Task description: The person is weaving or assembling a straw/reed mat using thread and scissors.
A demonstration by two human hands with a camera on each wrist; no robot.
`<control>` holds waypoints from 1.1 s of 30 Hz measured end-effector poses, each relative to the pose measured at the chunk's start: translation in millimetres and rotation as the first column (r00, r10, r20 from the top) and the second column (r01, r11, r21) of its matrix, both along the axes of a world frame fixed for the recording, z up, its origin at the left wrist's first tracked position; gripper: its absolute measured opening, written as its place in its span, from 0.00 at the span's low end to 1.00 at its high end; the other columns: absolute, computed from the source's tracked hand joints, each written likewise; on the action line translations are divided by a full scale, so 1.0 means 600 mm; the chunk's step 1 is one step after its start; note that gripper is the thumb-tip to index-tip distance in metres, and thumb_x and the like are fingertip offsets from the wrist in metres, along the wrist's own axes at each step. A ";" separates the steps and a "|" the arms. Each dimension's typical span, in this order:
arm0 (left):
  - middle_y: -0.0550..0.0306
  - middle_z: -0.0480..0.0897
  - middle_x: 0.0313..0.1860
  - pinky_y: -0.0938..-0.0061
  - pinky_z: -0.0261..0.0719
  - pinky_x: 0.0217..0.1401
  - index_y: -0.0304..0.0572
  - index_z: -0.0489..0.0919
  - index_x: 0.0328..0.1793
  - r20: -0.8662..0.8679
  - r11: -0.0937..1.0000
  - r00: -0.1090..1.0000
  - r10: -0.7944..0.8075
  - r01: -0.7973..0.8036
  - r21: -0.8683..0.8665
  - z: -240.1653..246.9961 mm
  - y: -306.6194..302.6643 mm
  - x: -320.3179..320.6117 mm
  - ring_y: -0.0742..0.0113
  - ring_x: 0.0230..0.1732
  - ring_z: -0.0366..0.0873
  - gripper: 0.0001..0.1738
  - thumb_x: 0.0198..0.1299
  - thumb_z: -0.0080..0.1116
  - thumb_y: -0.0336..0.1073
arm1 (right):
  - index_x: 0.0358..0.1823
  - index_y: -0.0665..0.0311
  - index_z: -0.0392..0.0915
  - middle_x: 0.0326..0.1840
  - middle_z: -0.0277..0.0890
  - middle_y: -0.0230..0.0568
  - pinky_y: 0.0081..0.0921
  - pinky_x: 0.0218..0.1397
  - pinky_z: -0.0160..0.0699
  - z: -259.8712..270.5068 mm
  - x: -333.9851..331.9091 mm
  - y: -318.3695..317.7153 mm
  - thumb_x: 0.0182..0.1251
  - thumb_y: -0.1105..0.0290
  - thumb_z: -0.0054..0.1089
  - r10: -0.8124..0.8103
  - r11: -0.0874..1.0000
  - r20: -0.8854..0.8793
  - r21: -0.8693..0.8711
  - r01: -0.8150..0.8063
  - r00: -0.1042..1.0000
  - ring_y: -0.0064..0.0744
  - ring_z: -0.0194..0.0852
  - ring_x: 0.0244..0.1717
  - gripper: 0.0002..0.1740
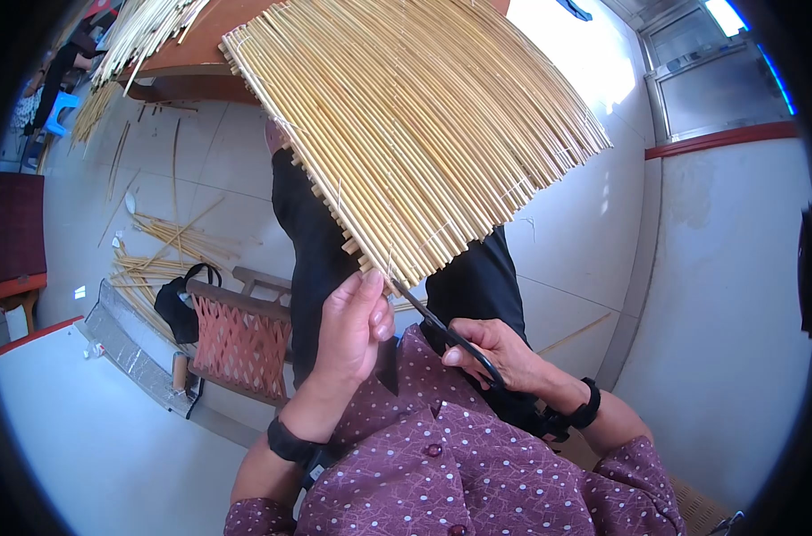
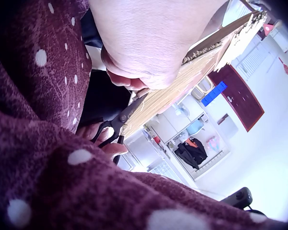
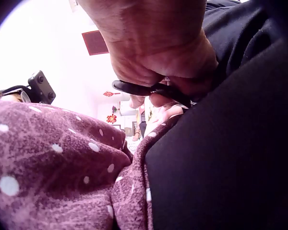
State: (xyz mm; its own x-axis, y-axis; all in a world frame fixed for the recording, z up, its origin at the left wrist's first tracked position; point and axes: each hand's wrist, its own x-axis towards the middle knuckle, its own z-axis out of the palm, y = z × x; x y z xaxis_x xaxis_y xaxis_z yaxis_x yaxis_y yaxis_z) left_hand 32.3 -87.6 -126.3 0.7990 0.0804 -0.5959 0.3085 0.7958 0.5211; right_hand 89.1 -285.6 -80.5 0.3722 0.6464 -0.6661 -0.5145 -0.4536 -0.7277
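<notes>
A mat of straw-coloured reeds [image 1: 424, 134], bound with thin thread, slopes from the table down over the person's knees. At its near corner the left hand [image 1: 352, 326] pinches the edge between thumb and curled fingers; whether a thread end is caught there too, I cannot tell. Black-handled scissors [image 1: 434, 320] are gripped by the right hand [image 1: 504, 357], their blade tips right at that same corner. In the left wrist view the scissors [image 2: 119, 122] point up toward the left fingertips. Only a dark handle loop [image 3: 129, 87] shows beneath the hand in the right wrist view.
Loose reeds [image 1: 169, 246] lie scattered on the tiled floor at left. A low stool with a woven pink seat [image 1: 240, 344] stands beside the left leg. Behind the mat is a brown table [image 1: 187, 58] bearing more reeds. A white wall [image 1: 727, 232] rises at right.
</notes>
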 end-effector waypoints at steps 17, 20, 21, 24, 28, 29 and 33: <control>0.70 0.63 0.18 0.85 0.59 0.20 0.45 0.74 0.41 0.014 1.000 1.000 -0.021 0.021 0.014 -0.009 0.001 -0.004 0.80 0.18 0.61 0.10 0.70 0.53 0.43 | 0.31 0.63 0.67 0.17 0.64 0.28 0.18 0.20 0.65 -0.029 -0.009 -0.015 0.73 0.53 0.52 0.007 0.980 0.192 0.192 -0.045 0.981 0.17 0.67 0.17 0.20; 0.70 0.62 0.19 0.84 0.59 0.20 0.45 0.75 0.42 -0.001 1.000 1.000 -0.020 0.020 0.007 -0.002 0.001 -0.001 0.80 0.18 0.61 0.09 0.70 0.53 0.41 | 0.32 0.63 0.67 0.19 0.66 0.31 0.17 0.21 0.65 -0.030 -0.004 -0.014 0.72 0.51 0.52 -0.155 0.927 0.020 0.350 0.138 0.988 0.18 0.67 0.18 0.21; 0.70 0.62 0.19 0.84 0.59 0.20 0.45 0.75 0.42 -0.001 1.000 1.000 -0.020 0.020 0.010 -0.003 0.001 -0.002 0.80 0.18 0.61 0.09 0.70 0.53 0.41 | 0.33 0.63 0.67 0.19 0.67 0.32 0.16 0.23 0.66 -0.029 -0.002 -0.012 0.71 0.47 0.51 -0.143 0.916 0.041 0.385 0.116 0.989 0.19 0.68 0.18 0.24; 0.70 0.67 0.21 0.85 0.61 0.21 0.40 0.76 0.43 0.030 0.999 0.999 -0.010 0.009 0.036 -0.001 -0.003 0.000 0.82 0.19 0.62 0.10 0.67 0.58 0.39 | 0.36 0.64 0.69 0.20 0.68 0.32 0.18 0.22 0.66 -0.010 0.008 -0.006 0.68 0.37 0.46 -0.028 0.954 0.047 0.300 0.013 0.998 0.22 0.69 0.19 0.32; 0.67 0.73 0.25 0.86 0.62 0.21 0.37 0.76 0.48 0.015 0.971 0.994 -0.109 0.103 0.217 0.008 -0.007 0.004 0.83 0.19 0.63 0.11 0.64 0.60 0.34 | 0.35 0.64 0.69 0.20 0.69 0.33 0.17 0.21 0.66 0.004 0.031 -0.001 0.70 0.38 0.43 0.102 0.970 -0.006 0.221 -0.098 0.995 0.22 0.71 0.19 0.31; 0.67 0.74 0.27 0.86 0.62 0.21 0.36 0.76 0.49 0.020 0.971 0.993 -0.114 0.107 0.212 0.004 -0.006 0.003 0.83 0.19 0.64 0.12 0.63 0.60 0.33 | 0.35 0.64 0.69 0.20 0.69 0.33 0.17 0.21 0.66 0.006 0.035 -0.001 0.70 0.38 0.43 0.102 0.971 -0.006 0.220 -0.098 0.995 0.22 0.71 0.19 0.31; 0.66 0.75 0.29 0.86 0.63 0.22 0.36 0.76 0.50 0.063 0.984 0.994 -0.090 0.079 0.160 0.000 -0.005 0.001 0.82 0.19 0.64 0.12 0.62 0.59 0.32 | 0.33 0.64 0.69 0.19 0.69 0.31 0.15 0.19 0.67 0.008 0.044 0.001 0.72 0.39 0.42 0.137 0.986 -0.079 0.107 -0.129 0.987 0.20 0.73 0.18 0.31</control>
